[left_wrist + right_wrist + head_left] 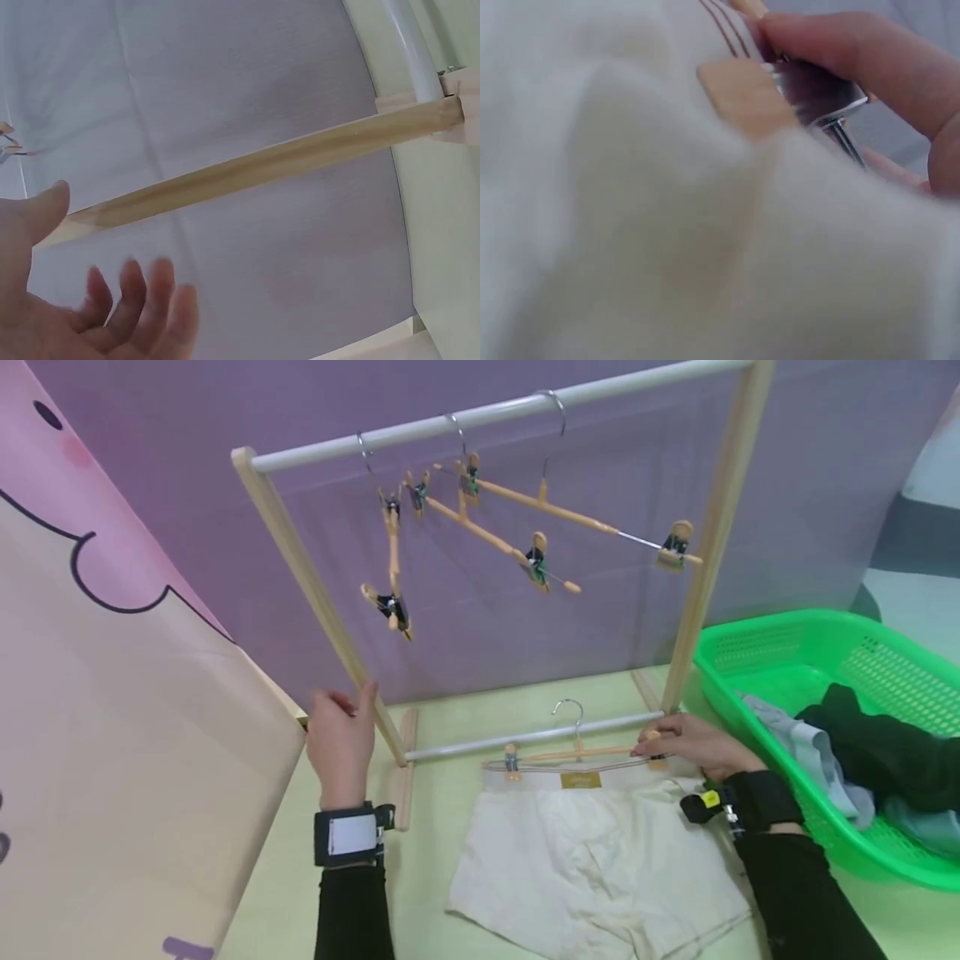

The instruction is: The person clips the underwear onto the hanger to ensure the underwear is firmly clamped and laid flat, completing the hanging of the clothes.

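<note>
- From my far seat I find the white shorts (555, 843) near 6 o'clock in the head view, waistband along a wooden clip hanger (600, 752).
- The right hand (693, 745), toward 4 o'clock, pinches that hanger's right clip (746, 97) between thumb and fingers.
- The left hand (341, 743), at 8 o'clock, holds nothing, its fingers loosely bent beside the left post (320, 602); I cannot tell whether it touches the wood.
- My chief worry: squeezing the clip's levers could free the waistband and leave the shorts hanging crooked.
- Lifting carelessly might snag the hook (581, 717) on the lower rail (480, 745), since they overlap in my view.
- A knock to the left post could set the three hangers (480, 531) swinging on the top rail (495, 415) at 12 o'clock.
- Toward 3 o'clock, the green basket (753, 652) holds dark clothing (877, 735) and grey clothing (802, 743); its rim, just beside the right sleeve (802, 893), could hamper that arm.
</note>
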A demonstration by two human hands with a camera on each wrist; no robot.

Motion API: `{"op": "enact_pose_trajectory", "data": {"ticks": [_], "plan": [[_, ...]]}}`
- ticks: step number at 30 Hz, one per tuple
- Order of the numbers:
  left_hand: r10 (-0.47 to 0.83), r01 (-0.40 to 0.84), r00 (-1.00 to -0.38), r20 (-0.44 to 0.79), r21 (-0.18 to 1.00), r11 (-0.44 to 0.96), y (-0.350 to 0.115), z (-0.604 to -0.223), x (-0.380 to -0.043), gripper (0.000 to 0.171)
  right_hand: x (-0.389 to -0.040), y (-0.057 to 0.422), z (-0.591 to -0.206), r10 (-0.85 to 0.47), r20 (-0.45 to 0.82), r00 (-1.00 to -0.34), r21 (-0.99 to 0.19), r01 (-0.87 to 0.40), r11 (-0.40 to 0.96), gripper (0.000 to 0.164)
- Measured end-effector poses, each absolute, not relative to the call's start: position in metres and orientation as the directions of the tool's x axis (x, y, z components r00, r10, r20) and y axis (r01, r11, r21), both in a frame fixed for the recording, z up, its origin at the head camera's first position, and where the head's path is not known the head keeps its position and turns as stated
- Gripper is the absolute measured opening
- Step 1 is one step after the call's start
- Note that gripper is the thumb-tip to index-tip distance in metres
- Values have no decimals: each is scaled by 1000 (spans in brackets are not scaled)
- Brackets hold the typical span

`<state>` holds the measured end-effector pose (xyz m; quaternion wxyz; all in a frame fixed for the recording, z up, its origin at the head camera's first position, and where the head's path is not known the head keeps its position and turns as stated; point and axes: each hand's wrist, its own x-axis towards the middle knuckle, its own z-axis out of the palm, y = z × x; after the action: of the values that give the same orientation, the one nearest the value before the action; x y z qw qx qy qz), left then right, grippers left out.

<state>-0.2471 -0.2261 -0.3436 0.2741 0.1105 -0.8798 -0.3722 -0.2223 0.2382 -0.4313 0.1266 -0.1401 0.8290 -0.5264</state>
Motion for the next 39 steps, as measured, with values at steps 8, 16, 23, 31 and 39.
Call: {"op": "enact_pose_trajectory", "data": {"ticks": [8, 16, 23, 31, 39], "plan": [[-345, 159, -853, 391, 825, 542, -224, -353, -269, 65, -222, 237, -431, -316, -75, -946, -924, -53, 379, 35], [-262, 133, -884, 386, 747, 652, -224, -363, -277, 42, -223, 230, -425, -297, -68, -952, -916, -59, 397, 34], [-267, 153, -868, 418, 737, 659, -224, -367, -283, 37, -219, 227, -414, -270, 5, -963, -904, -120, 410, 31], [-243, 174, -874, 421, 739, 651, -216, -368, -286, 39, -205, 230, -381, -158, 116, -981, -818, -185, 544, 29], [-263, 143, -873, 412, 730, 669, -218, -366, -283, 42, -188, 220, -337, 43, 306, -951, -713, -199, 672, 29]]}}
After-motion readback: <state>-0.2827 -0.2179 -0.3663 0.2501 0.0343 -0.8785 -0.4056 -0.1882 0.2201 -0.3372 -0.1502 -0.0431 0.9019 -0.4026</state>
